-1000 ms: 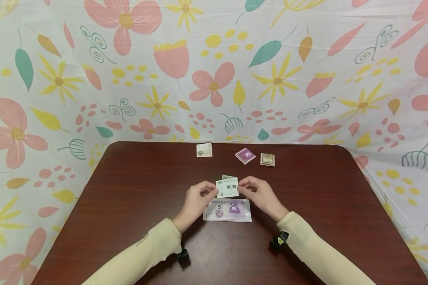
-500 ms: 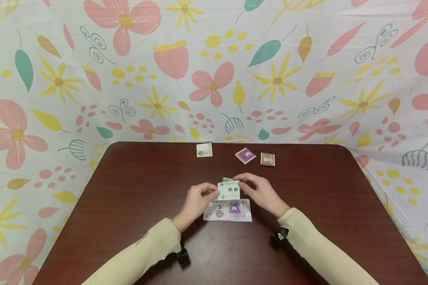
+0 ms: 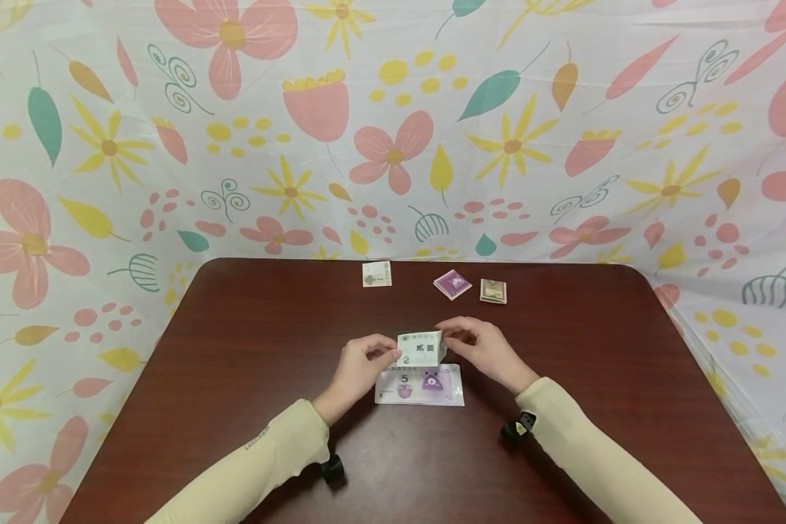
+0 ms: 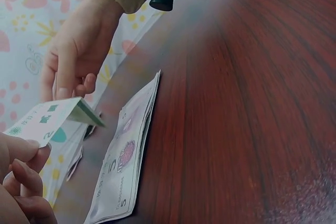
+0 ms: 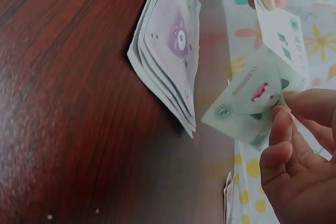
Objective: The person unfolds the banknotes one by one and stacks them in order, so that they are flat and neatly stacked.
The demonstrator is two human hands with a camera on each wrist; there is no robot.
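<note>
Dark brown worktop (image 3: 236,364), 2 bare hands at work approx. midway btwn its L & R edges. Held btwn them: a folded green note (image 3: 418,350) marked "2", up off the surface. L hand (image 3: 354,375): grip pinches the note's L end, thumb vs. finger. R hand (image 3: 491,356): grip pinches the flap at the note's R side, thumb & forefinger, seen best in the R wrist view. The note is creased, not flat; its front panel faces the wearer w/ the number on it, & the R flap bends back at an angle, showing a printed no. & a small pink spot.

Just nearer the wearer, a stack of purple notes (image 3: 419,394) lies on the worktop, long sides roughly parallel to the far edge. Top one reads "5" w/ a purple cartoon animal; several layers show along its side.

Near the far edge, well in from both corners, L to R: a pale folded note (image 3: 376,274), L of ctr; a purple folded note (image 3: 452,284), R of ctr, turned cornerwise; a brown folded note (image 3: 493,291), just beside the purple one, not touching.

Cream sleeves (image 3: 262,455), small black device (image 3: 332,469) at each wrist. Beyond the far edge hangs white flowered cloth (image 3: 393,218).
</note>
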